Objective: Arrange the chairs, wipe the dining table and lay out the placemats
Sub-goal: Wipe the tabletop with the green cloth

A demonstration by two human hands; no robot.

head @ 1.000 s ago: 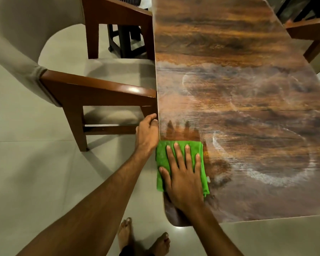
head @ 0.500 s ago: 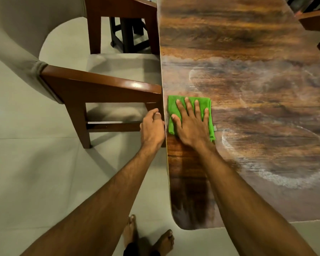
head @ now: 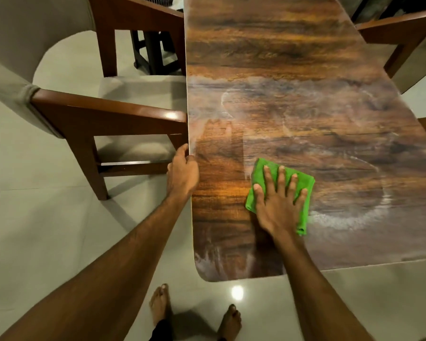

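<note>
Head view
Step in hand: we judge we are in the wiping part, our right hand (head: 279,205) pressed flat, fingers spread, on the green cloth (head: 303,193).
Cloth: it lies on the dining table (head: 280,57) near the close left corner, pinned under the palm, not pinched.
Left hand: our left hand (head: 182,171) curls over the table's left edge, fingers hooked on the rim, holding nothing else.
Wiped so far: a clean, darker strip runs along the left edge between the two hands and towards the near corner.
Left to wipe: a whitish film with curved streaks (head: 342,217) covers the middle and right of the near half; a few smears sit at the near corner. The far half looks clear of film, though we cannot tell whether it has been wiped.
Chairs: the chair (head: 103,119) on the left has its arm touching the table edge; we cannot tell whether the arranging is finished.
Placemats: none in sight, so that step seems not yet begun.
Count, cloths: one.
Count, tables: one.
Count, chairs: one in full on the left, part of another (head: 401,33) at the far right, and a sliver of wood at the right edge that may be a third.
Count, hands: two.
</note>
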